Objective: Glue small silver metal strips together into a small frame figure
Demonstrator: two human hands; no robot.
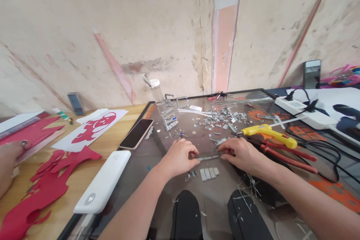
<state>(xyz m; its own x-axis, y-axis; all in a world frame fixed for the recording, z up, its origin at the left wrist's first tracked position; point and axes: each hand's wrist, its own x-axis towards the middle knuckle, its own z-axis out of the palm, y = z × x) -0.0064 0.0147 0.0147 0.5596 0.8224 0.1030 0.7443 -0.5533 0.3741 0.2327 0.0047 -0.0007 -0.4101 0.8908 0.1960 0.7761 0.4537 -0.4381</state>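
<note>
Fingers (194, 154) of the left hand (178, 157) are pinching one end of a thin metal strip (208, 156), while the right hand (239, 153) is gripping the other end. This strip is lying low over the glass table (157, 142), held level between the two hands; it is looking narrow, flat, silvery-grey and slightly shiny, long compared with its width. Just in front of it, four small grey rectangular pieces (209, 173) are sitting side by side in a row on the glass. More cut metal scraps (222, 118) are lying scattered farther back. A yellow glue gun (268, 134) and red-handled pliers (287, 155) are resting right of the right hand. A phone (136, 133) and a white power bank (103, 181) are lying to the left, near red paper cutouts (47, 183), where another person's hand (8, 167) is resting at the frame edge.
</note>
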